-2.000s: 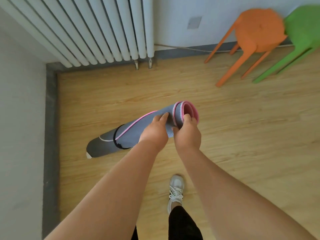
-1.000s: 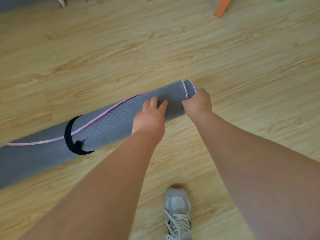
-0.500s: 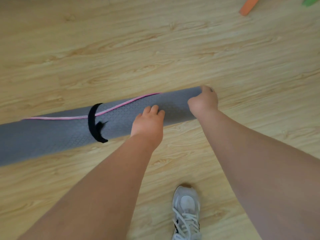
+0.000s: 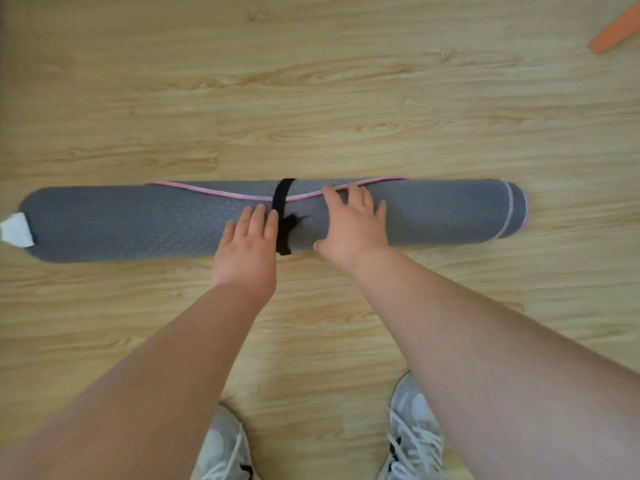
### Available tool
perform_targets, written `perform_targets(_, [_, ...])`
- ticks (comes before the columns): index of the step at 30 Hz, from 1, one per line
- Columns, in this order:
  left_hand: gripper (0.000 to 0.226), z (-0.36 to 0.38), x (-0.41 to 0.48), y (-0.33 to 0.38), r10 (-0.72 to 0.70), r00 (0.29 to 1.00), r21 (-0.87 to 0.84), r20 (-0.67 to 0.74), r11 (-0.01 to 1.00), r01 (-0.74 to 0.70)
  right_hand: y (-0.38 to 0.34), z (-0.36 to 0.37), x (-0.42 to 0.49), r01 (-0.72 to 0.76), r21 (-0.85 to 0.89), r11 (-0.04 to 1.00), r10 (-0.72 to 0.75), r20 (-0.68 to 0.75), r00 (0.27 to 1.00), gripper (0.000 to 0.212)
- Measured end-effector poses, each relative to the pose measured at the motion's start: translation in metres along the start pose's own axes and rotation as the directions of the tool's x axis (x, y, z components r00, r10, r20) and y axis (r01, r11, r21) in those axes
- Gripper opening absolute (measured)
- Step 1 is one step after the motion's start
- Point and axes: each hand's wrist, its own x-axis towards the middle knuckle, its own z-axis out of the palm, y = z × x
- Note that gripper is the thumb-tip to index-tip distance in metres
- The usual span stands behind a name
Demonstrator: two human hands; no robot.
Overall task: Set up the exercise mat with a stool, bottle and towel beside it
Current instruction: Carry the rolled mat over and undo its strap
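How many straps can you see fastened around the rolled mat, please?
1: a black strap wraps the mat near its middle, between the left hand and the right hand. No other shows; its underside is hidden.

Grey, pink-edged mat (image 4: 138, 223) lies rolled and strapped, running left to right.

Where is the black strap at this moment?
In the head view, the black strap circles the middle of the rolled grey mat on the wooden floor, between the left hand and the right hand, which both rest on the mat.
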Motion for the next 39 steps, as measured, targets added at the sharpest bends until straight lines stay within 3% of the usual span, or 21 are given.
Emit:
perform_targets(3, [0.08, 0.01, 0.008, -0.012, 0.04, 0.998, 0.0, -0.053, 0.999, -0.04, -0.001, 0.017, 0.004, 0.175, -0.245, 0.953, -0.189, -0.033, 0.981, 0.099])
perform_targets(5, [0.083, 0.012, 0.02, -0.02, 0.091, 0.988, -0.002, -0.122, 0.996, -0.092, 0.001, 0.023, 0.013, 0.208, -0.315, 0.926, -0.235, -0.051, 0.971, 0.107])
perform_targets(11, [0.122, 0.013, 0.07, -0.038, 0.118, 0.982, -0.014, -0.147, 0.993, -0.121, 0.0, 0.007, 0.067, 0.198, -0.302, 0.932, -0.221, -0.042, 0.974, 0.133])
perform_targets(14, [0.126, 0.014, 0.092, -0.036, 0.112, 0.979, 0.028, -0.172, 0.994, -0.109, -0.004, -0.005, 0.092, 0.192, -0.317, 0.929, -0.202, 0.002, 0.979, 0.14])
perform_targets(18, [0.127, 0.016, 0.119, -0.041, 0.127, 0.958, 0.02, -0.256, 0.992, -0.126, -0.008, -0.024, 0.123, 0.225, -0.338, 0.914, -0.209, 0.083, 0.974, 0.141])
perform_targets(21, [0.134, 0.011, 0.141, -0.053, 0.201, 0.95, 0.029, -0.239, 0.979, -0.2, -0.009, -0.042, 0.146, 0.232, -0.27, 0.934, -0.178, 0.211, 0.961, 0.14])
perform_targets(25, [0.131, 0.001, 0.149, -0.063, 0.24, 0.941, -0.039, -0.239, 0.966, -0.256, -0.015, -0.057, 0.154, 0.25, -0.167, 0.954, -0.185, 0.33, 0.926, 0.121])
perform_targets(35, [0.114, 0.004, 0.146, -0.05, 0.164, 0.912, 0.022, -0.375, 0.986, -0.168, -0.021, -0.061, 0.144, 0.287, -0.201, 0.937, -0.247, 0.204, 0.947, 0.104])
perform_targets(39, [0.117, -0.001, 0.151, -0.056, 0.165, 0.939, -0.087, -0.301, 0.976, -0.199, -0.026, -0.064, 0.148, 0.262, -0.303, 0.916, -0.208, 0.201, 0.957, 0.116])
